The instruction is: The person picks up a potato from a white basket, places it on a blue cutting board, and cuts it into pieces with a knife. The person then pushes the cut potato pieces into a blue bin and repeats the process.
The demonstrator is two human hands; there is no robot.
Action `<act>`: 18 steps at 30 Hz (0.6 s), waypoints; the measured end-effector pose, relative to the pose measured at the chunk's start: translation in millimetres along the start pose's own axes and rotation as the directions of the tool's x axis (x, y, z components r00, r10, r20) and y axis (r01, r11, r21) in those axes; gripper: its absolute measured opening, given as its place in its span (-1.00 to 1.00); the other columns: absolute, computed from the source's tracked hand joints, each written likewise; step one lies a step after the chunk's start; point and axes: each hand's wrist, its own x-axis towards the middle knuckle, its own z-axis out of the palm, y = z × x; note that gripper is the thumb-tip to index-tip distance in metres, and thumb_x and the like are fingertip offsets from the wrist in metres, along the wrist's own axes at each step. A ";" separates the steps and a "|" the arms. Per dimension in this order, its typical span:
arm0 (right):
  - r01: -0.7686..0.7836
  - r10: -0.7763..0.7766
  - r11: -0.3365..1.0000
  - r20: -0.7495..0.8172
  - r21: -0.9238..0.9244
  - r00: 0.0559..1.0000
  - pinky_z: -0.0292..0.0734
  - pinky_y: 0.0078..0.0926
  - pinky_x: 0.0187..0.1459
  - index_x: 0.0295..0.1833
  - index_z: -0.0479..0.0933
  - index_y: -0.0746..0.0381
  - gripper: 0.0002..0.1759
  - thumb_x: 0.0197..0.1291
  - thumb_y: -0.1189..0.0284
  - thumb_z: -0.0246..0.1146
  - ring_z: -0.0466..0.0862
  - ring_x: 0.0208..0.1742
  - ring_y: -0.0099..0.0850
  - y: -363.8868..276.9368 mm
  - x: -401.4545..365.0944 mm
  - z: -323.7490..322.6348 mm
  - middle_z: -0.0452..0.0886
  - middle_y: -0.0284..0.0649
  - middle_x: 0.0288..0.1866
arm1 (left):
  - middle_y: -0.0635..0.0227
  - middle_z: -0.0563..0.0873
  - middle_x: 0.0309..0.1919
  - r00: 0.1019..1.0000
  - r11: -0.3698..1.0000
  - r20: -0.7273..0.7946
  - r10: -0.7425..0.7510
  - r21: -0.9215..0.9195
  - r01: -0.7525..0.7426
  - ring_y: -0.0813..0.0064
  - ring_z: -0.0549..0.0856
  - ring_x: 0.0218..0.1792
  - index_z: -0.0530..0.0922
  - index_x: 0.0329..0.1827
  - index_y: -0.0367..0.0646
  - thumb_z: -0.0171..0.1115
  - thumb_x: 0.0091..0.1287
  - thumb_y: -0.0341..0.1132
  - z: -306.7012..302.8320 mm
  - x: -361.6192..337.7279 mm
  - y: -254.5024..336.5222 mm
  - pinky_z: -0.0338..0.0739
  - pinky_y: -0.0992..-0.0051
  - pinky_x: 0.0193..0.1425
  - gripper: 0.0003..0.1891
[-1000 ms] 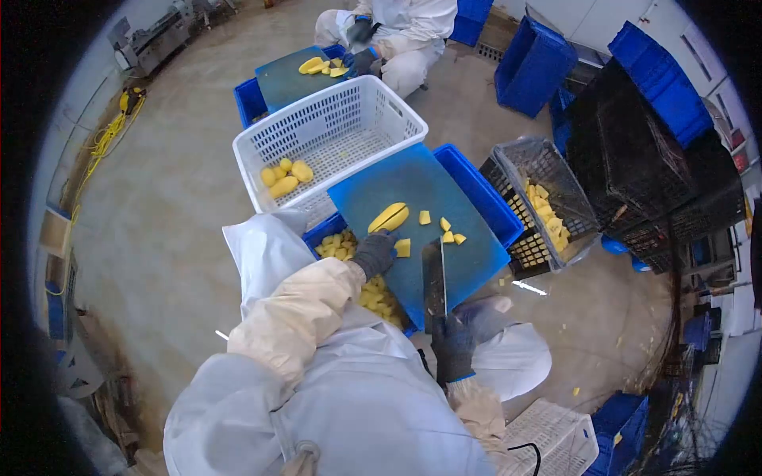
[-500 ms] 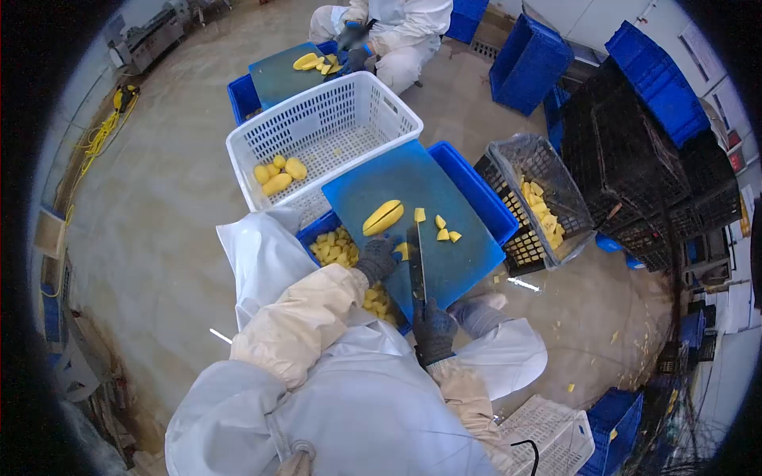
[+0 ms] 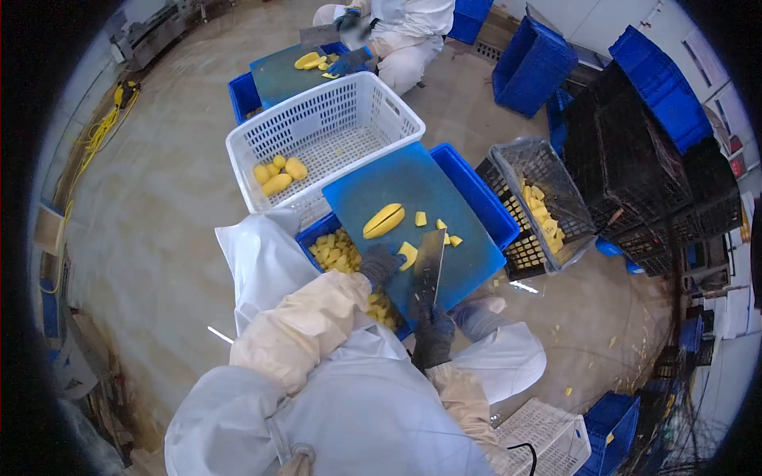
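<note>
My right hand (image 3: 434, 337), in a dark glove, is closed round the handle of a broad knife (image 3: 429, 268), whose blade lies over the blue cutting board (image 3: 468, 266). At the board's left edge my left hand (image 3: 380, 264), also gloved, is beside a cut yellow piece (image 3: 408, 255); whether its fingers grip the piece is unclear. A long peeled potato (image 3: 383, 221) with a lengthwise slit rests further up the board. Several small chunks (image 3: 442, 225) lie right of it. Under the board, a blue crate holds many potato chunks (image 3: 336, 251).
Beyond the board stands a white basket (image 3: 325, 131) with several whole potatoes (image 3: 278, 174). A co-worker (image 3: 406, 36) sits behind it at another board (image 3: 278, 78). To the right are a lined black crate (image 3: 573, 190) with yellow pieces and stacked black crates (image 3: 627, 151).
The knife has moved right and its blade has turned, showing its flat side. The cut piece near my left hand is more exposed. The co-worker's hands have moved apart, showing a blade.
</note>
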 end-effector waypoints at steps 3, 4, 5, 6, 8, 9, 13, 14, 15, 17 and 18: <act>0.103 -0.063 0.953 -0.147 0.285 0.987 0.40 -0.20 -0.31 -0.19 0.57 0.28 -0.54 0.20 0.06 0.11 0.60 -0.35 -0.06 -18.0 -11.3 -0.8 0.60 0.05 -0.40 | 0.02 0.67 -0.29 0.979 0.987 0.147 -0.139 -0.063 0.150 0.10 0.66 -0.23 0.59 -0.21 -0.22 0.24 0.07 -0.02 16.4 6.3 -15.9 0.50 0.20 -0.13 -0.58; 0.251 -0.209 0.949 -0.214 0.189 0.954 0.40 -0.19 -0.28 -0.18 0.56 0.29 -0.53 0.21 0.05 0.09 0.60 -0.32 -0.04 -15.7 -10.0 2.3 0.59 0.07 -0.38 | 0.00 0.65 -0.35 0.987 0.989 0.106 -0.121 -0.077 0.130 0.05 0.64 -0.27 0.59 -0.30 -0.22 0.19 0.12 0.01 19.9 6.0 -18.5 0.47 0.15 -0.15 -0.60; 0.388 -0.355 0.918 -0.266 0.083 0.896 0.41 -0.18 -0.26 -0.17 0.55 0.30 -0.52 0.22 0.05 0.07 0.59 -0.29 -0.02 -13.6 -8.5 5.1 0.59 0.09 -0.36 | -0.02 0.64 -0.41 0.993 0.990 0.064 -0.104 -0.090 0.109 0.01 0.62 -0.31 0.60 -0.39 -0.22 0.13 0.18 0.03 23.7 5.1 -21.4 0.45 0.10 -0.18 -0.58; 0.387 -0.354 0.918 -0.265 0.085 0.897 0.41 -0.18 -0.26 -0.17 0.55 0.30 -0.52 0.22 0.05 0.07 0.59 -0.29 -0.02 -12.1 -5.8 7.7 0.59 0.09 -0.36 | -0.02 0.64 -0.41 0.992 0.990 0.065 -0.104 -0.089 0.110 0.01 0.62 -0.31 0.60 -0.39 -0.22 0.13 0.18 0.03 28.1 3.4 -23.6 0.45 0.10 -0.18 -0.58; 0.191 -0.201 0.979 -0.161 -0.076 0.966 0.42 -0.12 -0.26 -0.22 0.56 0.29 -0.52 0.24 0.04 0.04 0.59 -0.29 0.02 -11.5 0.8 11.5 0.58 0.12 -0.35 | -0.03 0.64 -0.44 0.988 0.969 -0.011 -0.153 -0.200 0.148 0.02 0.62 -0.34 0.58 -0.47 -0.24 0.16 0.17 0.00 26.3 -1.5 -16.7 0.46 0.11 -0.22 -0.59; 0.190 -0.200 0.979 -0.161 -0.076 0.966 0.42 -0.12 -0.26 -0.22 0.56 0.29 -0.52 0.24 0.04 0.04 0.59 -0.29 0.02 -8.8 2.1 13.3 0.58 0.12 -0.35 | -0.03 0.64 -0.44 0.988 0.969 -0.010 -0.153 -0.200 0.148 0.02 0.62 -0.34 0.58 -0.47 -0.24 0.16 0.17 0.00 24.1 -1.7 -13.9 0.46 0.11 -0.22 -0.59; 0.180 -0.213 0.959 -0.139 -0.218 0.967 0.44 -0.05 -0.29 -0.27 0.53 0.24 -0.55 0.22 0.04 0.04 0.60 -0.32 0.04 -17.3 4.4 13.2 0.58 0.10 -0.39 | 0.01 0.62 -0.49 0.979 0.941 0.044 -0.198 -0.270 0.202 0.04 0.63 -0.39 0.55 -0.51 -0.26 0.18 0.16 -0.05 23.2 -2.7 -10.0 0.48 0.13 -0.27 -0.62; 0.055 -0.078 0.963 -0.079 -0.263 0.994 0.44 -0.04 -0.30 -0.27 0.52 0.23 -0.57 0.22 0.05 0.05 0.60 -0.33 0.04 -22.8 5.3 12.8 0.58 0.09 -0.41 | 0.02 0.62 -0.50 0.981 0.947 0.023 -0.191 -0.259 0.190 0.05 0.63 -0.40 0.54 -0.51 -0.27 0.18 0.16 -0.06 24.4 -2.3 -10.1 0.49 0.13 -0.27 -0.62; 0.051 -0.074 0.964 -0.080 -0.263 0.994 0.44 -0.04 -0.30 -0.27 0.52 0.23 -0.57 0.22 0.05 0.05 0.60 -0.33 0.04 -18.6 5.3 16.6 0.58 0.09 -0.41 | 0.02 0.62 -0.50 0.982 0.947 0.027 -0.189 -0.259 0.190 0.05 0.63 -0.40 0.54 -0.51 -0.27 0.18 0.16 -0.06 26.1 -2.2 -9.7 0.49 0.13 -0.27 -0.62; 0.180 -0.228 0.932 -0.122 -0.313 0.966 0.46 -0.05 -0.30 -0.23 0.50 0.22 -0.59 0.20 0.07 0.04 0.61 -0.32 0.03 -16.8 3.1 21.0 0.59 0.08 -0.42 | -0.05 0.64 -0.31 0.974 0.962 0.028 -0.224 -0.155 0.226 -0.03 0.61 -0.22 0.57 -0.26 -0.25 0.24 0.04 0.07 26.1 -2.6 -5.0 0.48 0.15 -0.10 -0.51; 0.178 -0.225 0.933 -0.123 -0.312 0.967 0.46 -0.05 -0.30 -0.23 0.50 0.22 -0.59 0.20 0.07 0.04 0.61 -0.32 0.03 -16.9 4.4 23.2 0.59 0.08 -0.42 | -0.05 0.64 -0.31 0.974 0.962 0.031 -0.224 -0.154 0.226 -0.03 0.61 -0.22 0.57 -0.26 -0.25 0.24 0.04 0.07 29.3 -1.8 -6.4 0.48 0.15 -0.10 -0.51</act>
